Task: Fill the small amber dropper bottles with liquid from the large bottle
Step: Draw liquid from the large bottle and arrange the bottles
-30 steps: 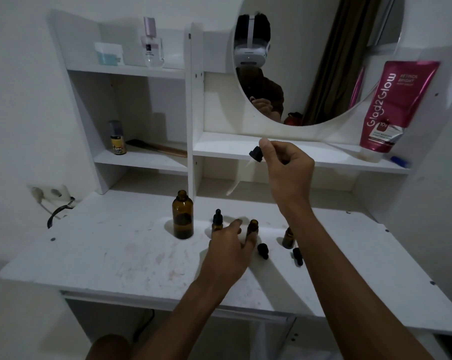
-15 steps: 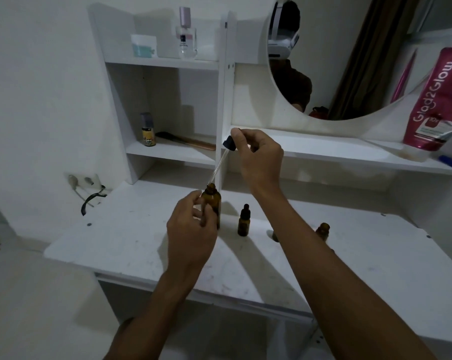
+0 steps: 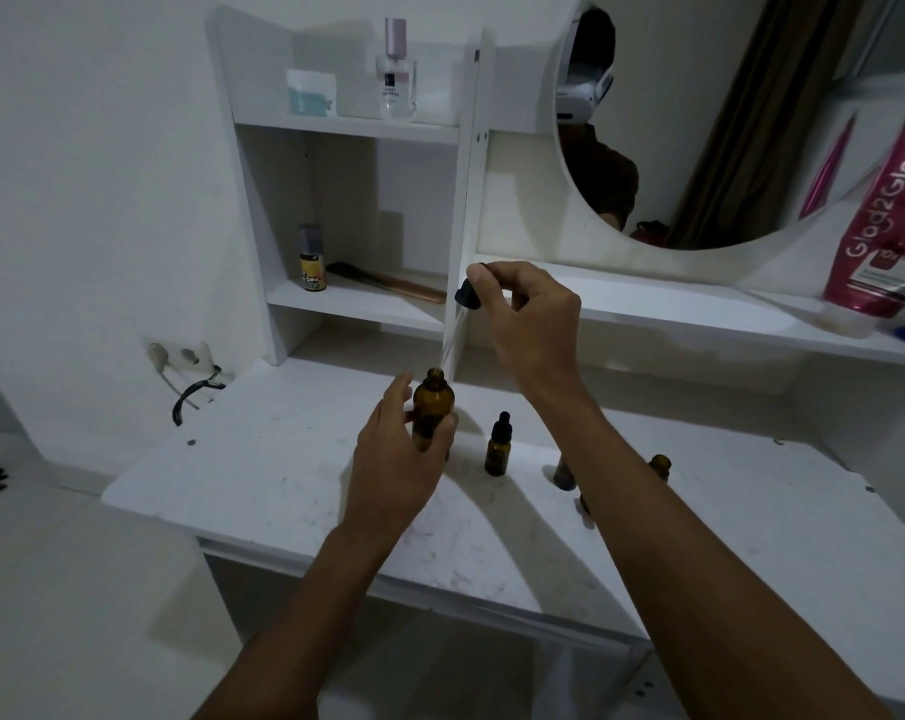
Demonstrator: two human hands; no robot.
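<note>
Drawing liquid from the large bottle [image 3: 432,407] with a dropper [image 3: 468,296]
The large bottle is gripped round its body by the left hand [image 3: 393,459] on the table [image 3: 263,475]; the dropper is pinched at its cap by the right hand [image 3: 528,314], glass tip at the bottle's open mouth. Further right stand a capped small bottle [image 3: 498,449] and an uncapped small bottle [image 3: 659,466]; fill levels cannot be told, so most filling is judged outstanding

Uncapped upright large amber bottle [image 3: 432,413]
</note>
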